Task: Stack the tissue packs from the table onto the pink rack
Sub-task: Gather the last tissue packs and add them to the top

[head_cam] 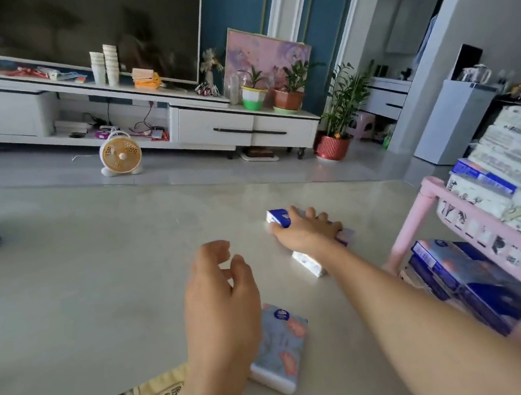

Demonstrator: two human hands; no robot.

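Right hand [306, 229] grips blue-and-white plastic tissue pack [277, 218] ahead, long axis across palm; left hand [220, 295] nearer, empty, loosely curled. Pink plastic rack [425, 203] to its right.

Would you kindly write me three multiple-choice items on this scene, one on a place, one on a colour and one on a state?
1. Where does the pink rack stand?
A) to the right of the hands
B) at the left edge of the view
C) on the TV stand

2. What colour is the grille of the small fan on the floor?
A) green
B) orange
C) black

3. What is the left hand doing?
A) gripping a pack
B) pressing on the rack
C) hovering open, holding nothing

Answers:
1 A, its pink leg and shelves fill the right side of the view.
2 B, the round grille is orange in a white body.
3 C, its fingers are loosely curled above the table with nothing in them, while the right hand has its grip on a blue-and-white pack.
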